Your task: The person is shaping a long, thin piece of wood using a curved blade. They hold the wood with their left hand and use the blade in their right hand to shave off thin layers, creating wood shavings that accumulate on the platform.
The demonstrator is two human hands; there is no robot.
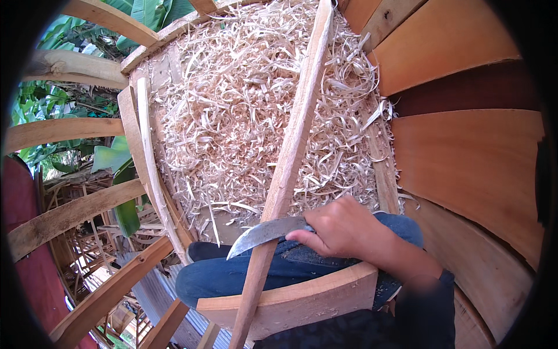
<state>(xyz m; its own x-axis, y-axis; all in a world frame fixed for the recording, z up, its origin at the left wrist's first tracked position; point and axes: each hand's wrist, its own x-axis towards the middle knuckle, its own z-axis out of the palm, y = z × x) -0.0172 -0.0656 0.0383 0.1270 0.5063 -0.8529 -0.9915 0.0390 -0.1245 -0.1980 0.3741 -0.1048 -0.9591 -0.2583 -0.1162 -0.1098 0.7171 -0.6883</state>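
My right hand (343, 228) is closed round the handle of a knife (264, 234) with a broad, curved grey blade. The blade points left and lies across a long, squared wooden stick (290, 148), touching or just above its upper face. That stick runs from the bottom edge, over my lap, up to the top of the view. A thick wooden board (290, 295) rests across my lap under the stick. My left hand is out of view.
Curled wood shavings (250, 110) cover the floor ahead. A thin pale stick (152, 148) leans along the slatted wooden railing (75, 218) on the left, with banana leaves (125, 198) beyond it. Wide wooden boards (465, 157) form a wall on the right.
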